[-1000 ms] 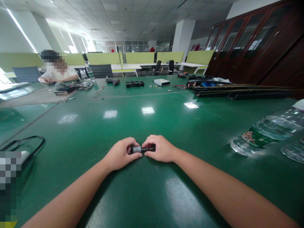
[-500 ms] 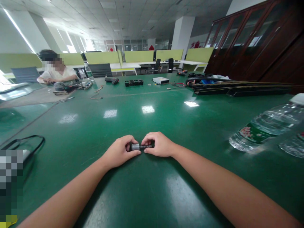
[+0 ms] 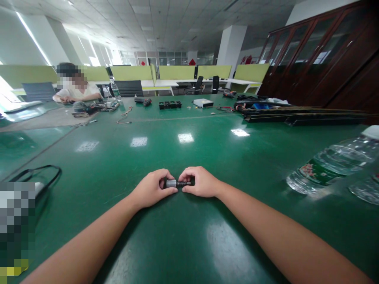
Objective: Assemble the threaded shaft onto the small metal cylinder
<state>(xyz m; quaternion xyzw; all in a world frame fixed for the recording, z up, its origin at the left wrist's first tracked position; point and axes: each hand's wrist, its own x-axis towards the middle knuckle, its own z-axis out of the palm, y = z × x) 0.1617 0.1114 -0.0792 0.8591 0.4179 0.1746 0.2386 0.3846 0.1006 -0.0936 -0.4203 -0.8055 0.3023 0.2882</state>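
Observation:
Between my hands, low over the green table [image 3: 183, 157], lies a small cylindrical metal part [image 3: 171, 183] with a silver body and a thin dark shaft that looks coiled or threaded. My left hand [image 3: 151, 189] is closed round the silver end, thumb along the near side and fingers curled over the far side. My right hand [image 3: 203, 182] curls round the shaft's tip, where something dark shows inside the fingers. The part is held level, pointing left to right. Its two outer ends are partly hidden by my fingers.
Clear plastic water bottles [image 3: 328, 165] lie or lean at the right. A black strap [image 3: 44, 167] is at the left. Farther back are a power drill [image 3: 143, 101], a black block [image 3: 170, 105], a flat metal box [image 3: 203, 103] and dark rails [image 3: 304, 115]. A person [image 3: 78, 88] sits at the far left.
The whole view has shifted slightly, so things appear a little farther right and lower. Both hands keep about the same hold on the metal part.

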